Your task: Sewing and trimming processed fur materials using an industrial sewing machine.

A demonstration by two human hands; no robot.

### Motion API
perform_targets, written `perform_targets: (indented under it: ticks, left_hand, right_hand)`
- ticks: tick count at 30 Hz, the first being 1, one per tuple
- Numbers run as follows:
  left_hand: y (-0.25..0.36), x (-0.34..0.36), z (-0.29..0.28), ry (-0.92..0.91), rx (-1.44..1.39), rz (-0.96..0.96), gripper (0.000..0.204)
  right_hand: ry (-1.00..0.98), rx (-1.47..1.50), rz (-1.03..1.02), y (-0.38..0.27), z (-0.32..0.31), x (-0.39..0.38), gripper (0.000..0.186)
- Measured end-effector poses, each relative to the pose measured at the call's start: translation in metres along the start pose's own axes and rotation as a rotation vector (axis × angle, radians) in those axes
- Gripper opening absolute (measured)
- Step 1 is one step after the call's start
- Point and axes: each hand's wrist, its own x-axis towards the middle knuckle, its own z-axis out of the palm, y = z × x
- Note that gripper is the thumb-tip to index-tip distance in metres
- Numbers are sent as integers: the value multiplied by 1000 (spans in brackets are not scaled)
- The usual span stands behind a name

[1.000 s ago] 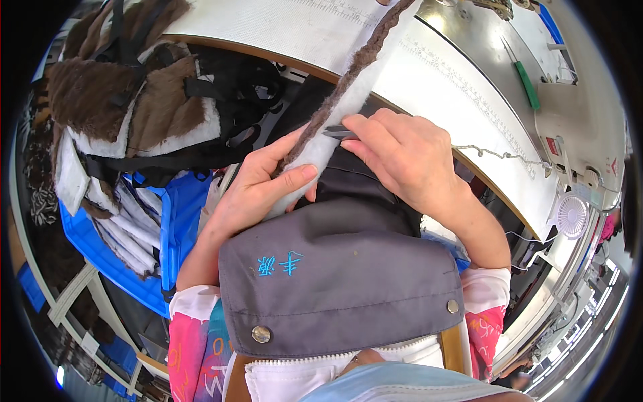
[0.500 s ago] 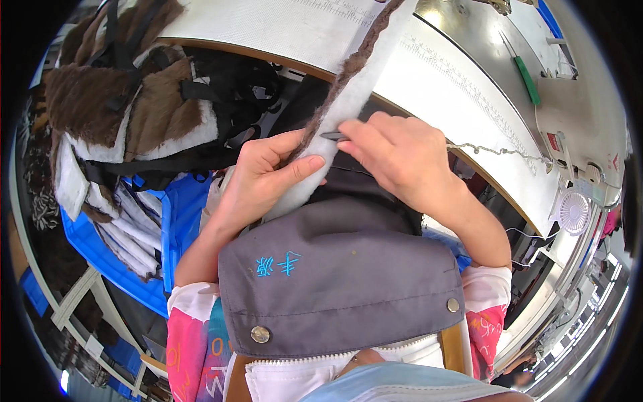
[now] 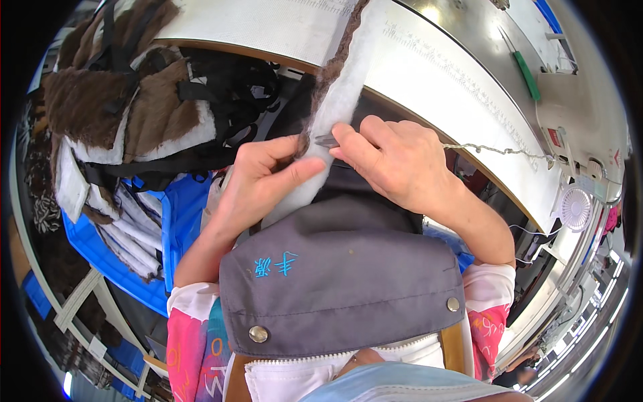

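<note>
A long strip of white padded fabric with brown fur along one edge (image 3: pixel 343 100) runs from the table down toward my lap. My left hand (image 3: pixel 264 175) pinches its furry edge, thumb lying across the white face. Between the fingers of my right hand (image 3: pixel 395 157) is a small pointed dark metal tool (image 3: pixel 325 141), its tip against the white side near the fur. Most of the tool is hidden in my closed fingers, so its exact kind does not show. A thin chain (image 3: pixel 492 149) stretches from beside my right hand to the sewing machine (image 3: pixel 581 114).
Brown fur pieces with white backing and black straps (image 3: pixel 90 107) are heaped at the left, above a blue bin (image 3: pixel 110 254) of more pieces. The white table (image 3: pixel 429 74) carries printed rulers. A green-handled tool (image 3: pixel 526 75) and a small white fan (image 3: pixel 575 209) are at the right.
The strip has shifted left, and the tool's tip has moved slightly down and left along it. My left hand keeps its pinch, with the fur now bunched closer to its fingertips.
</note>
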Motion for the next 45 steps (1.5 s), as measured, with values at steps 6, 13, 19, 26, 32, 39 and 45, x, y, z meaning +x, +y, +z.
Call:
perform_targets:
  ticks: [6,13,19,26,32,39,45]
  left_hand:
    - [-6,4,7,109,-173,53,39]
    - [-3,2,4,72,-175,26,43]
    - [0,0,-2,20,-33,9,38]
    - [-2,6,5,101,-30,75,34]
    - [0,5,5,97,-92,52,32]
    - [3,3,0,44,135,82,22]
    - [0,5,4,99,84,97,26]
  right_hand:
    - [22,-15,-1,8,-3,0,23]
    - [51,58,13,8,-10,6,21]
    - [-44,-22,-15,4,-9,5,21]
    - [5,19,-35,5,0,3,21]
    - [46,40,3,8,-5,4,22]
    - [-21,-37,14,1,-1,1,22]
    - [8,-13,-15,8,-4,0,21]
